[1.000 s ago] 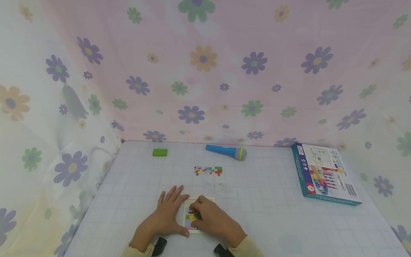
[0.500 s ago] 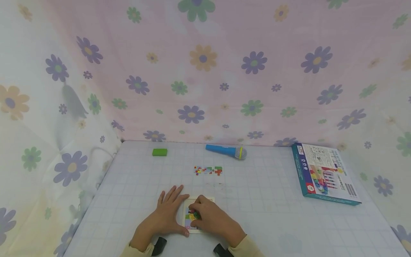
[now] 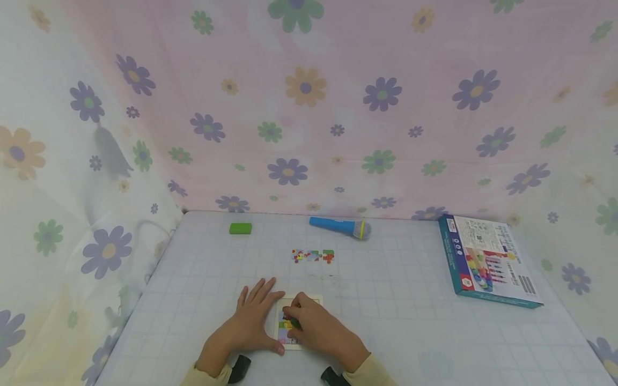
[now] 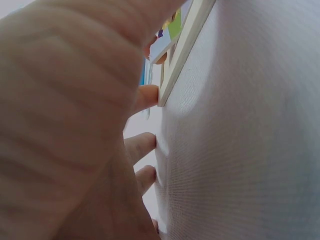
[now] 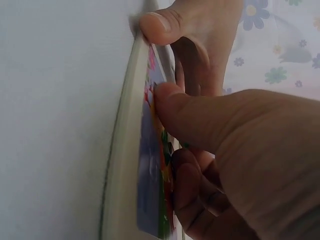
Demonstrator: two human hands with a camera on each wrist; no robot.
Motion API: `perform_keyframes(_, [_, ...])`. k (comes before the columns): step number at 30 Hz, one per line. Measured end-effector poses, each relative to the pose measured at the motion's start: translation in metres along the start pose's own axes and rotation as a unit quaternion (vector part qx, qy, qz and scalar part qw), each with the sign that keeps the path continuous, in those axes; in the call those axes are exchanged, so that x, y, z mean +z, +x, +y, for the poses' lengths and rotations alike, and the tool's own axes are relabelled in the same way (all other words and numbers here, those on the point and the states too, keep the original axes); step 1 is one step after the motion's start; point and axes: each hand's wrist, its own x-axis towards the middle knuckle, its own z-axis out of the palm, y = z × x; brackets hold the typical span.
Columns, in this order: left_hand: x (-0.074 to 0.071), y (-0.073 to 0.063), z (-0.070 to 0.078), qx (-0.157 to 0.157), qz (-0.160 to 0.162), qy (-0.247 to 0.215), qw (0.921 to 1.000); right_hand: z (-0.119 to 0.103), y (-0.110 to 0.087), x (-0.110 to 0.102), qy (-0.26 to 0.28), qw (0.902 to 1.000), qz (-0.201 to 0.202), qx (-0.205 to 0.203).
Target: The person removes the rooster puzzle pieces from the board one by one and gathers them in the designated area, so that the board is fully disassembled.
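Observation:
A small white-rimmed puzzle tray (image 3: 293,347) with a colourful picture lies in front of me. My left hand (image 3: 248,323) is spread flat at its left side, thumb at the near corner and index fingertip at the far one. Over the tray's right half, my right hand (image 3: 321,328) has its fingers curled in, gripping a picture puzzle piece (image 5: 151,165) between thumb and fingers. The left wrist view shows a tilted piece edge (image 4: 161,46) above the rim, a fingertip beneath it. The right hand hides much of the picture.
Several loose puzzle pieces (image 3: 313,256) lie in a row beyond the tray. Further back are a green block (image 3: 240,229) and a blue toy microphone (image 3: 338,227). A flat teal-edged box (image 3: 492,262) lies at the right. Flowered curtains (image 3: 304,134) enclose the table.
The right hand's fingers have shifted very slightly over the tray. The left hand and the loose pieces stay where they were.

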Motion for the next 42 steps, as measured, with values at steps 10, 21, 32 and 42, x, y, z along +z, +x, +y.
perform_keyframes(10, [0.000,-0.001,0.000,-0.002,-0.005,-0.008,1.0000,-0.003,0.000,0.002,0.018,0.9996,0.002,0.020])
perform_keyframes(21, [0.000,0.000,-0.002,-0.002,-0.007,-0.008,0.9999,-0.003,0.001,0.004,0.021,0.9988,0.032,0.030])
perform_keyframes(32, [0.000,-0.001,-0.001,0.008,-0.001,-0.011,0.9999,0.000,0.001,0.005,0.018,0.9972,0.060,0.041])
perform_keyframes(42, [-0.001,0.000,0.000,0.006,0.003,-0.003,1.0000,0.022,0.014,-0.007,0.055,0.9866,0.140,0.063])
